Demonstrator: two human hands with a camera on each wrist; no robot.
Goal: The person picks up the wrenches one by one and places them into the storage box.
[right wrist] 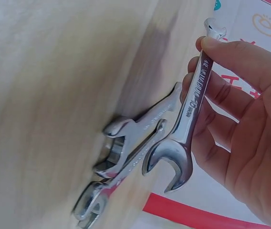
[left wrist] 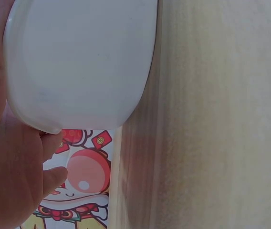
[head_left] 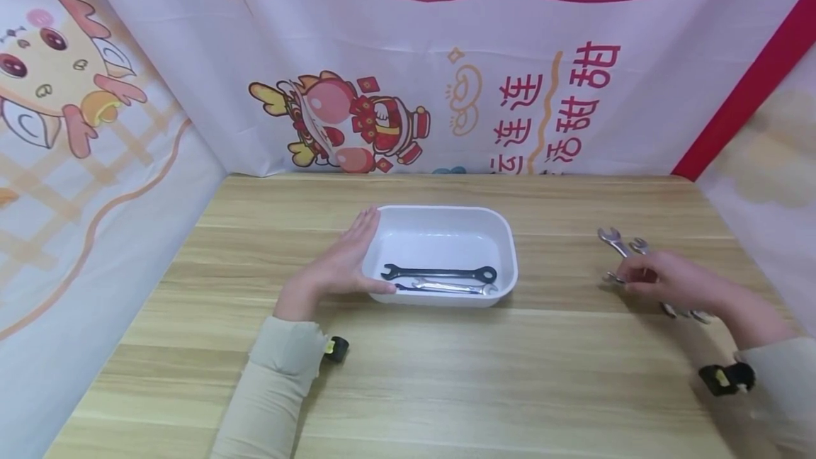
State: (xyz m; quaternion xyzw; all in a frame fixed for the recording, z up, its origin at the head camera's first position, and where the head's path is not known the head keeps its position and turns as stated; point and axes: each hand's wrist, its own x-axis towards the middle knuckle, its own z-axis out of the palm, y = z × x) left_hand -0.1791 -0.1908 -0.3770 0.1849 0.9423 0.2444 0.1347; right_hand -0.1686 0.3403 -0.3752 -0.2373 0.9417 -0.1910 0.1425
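My left hand (head_left: pixel 338 261) flat against the smooth white rounded tray (head_left: pixel 503 232) mid-table, black wrench (head_left: pixel 440 273) and chrome wrench (head_left: pixel 446 287) inside, my right hand (head_left: pixel 669 280) pinching a shiny steel wrench (right wrist: pixel 191 107) above loose wrenches (right wrist: pixel 126 162) on the pale woodgrain table (head_left: pixel 446 374) at right

A tray (head_left: pixel 446 212) is set on the middle of the table (head_left: pixel 408 374), near the backdrop (head_left: pixel 510 91) hung behind it; two wrenches (head_left: pixel 440 280) are laid side by side in the tray along its near wall. The left hand (head_left: pixel 341 264) is pressed flat against the tray's left wall; well apart to the right, one wrench (right wrist: pixel 192 102) is pinched in the right hand (head_left: pixel 663 280); other wrenches (right wrist: pixel 130 157) are left on the table just beside it.
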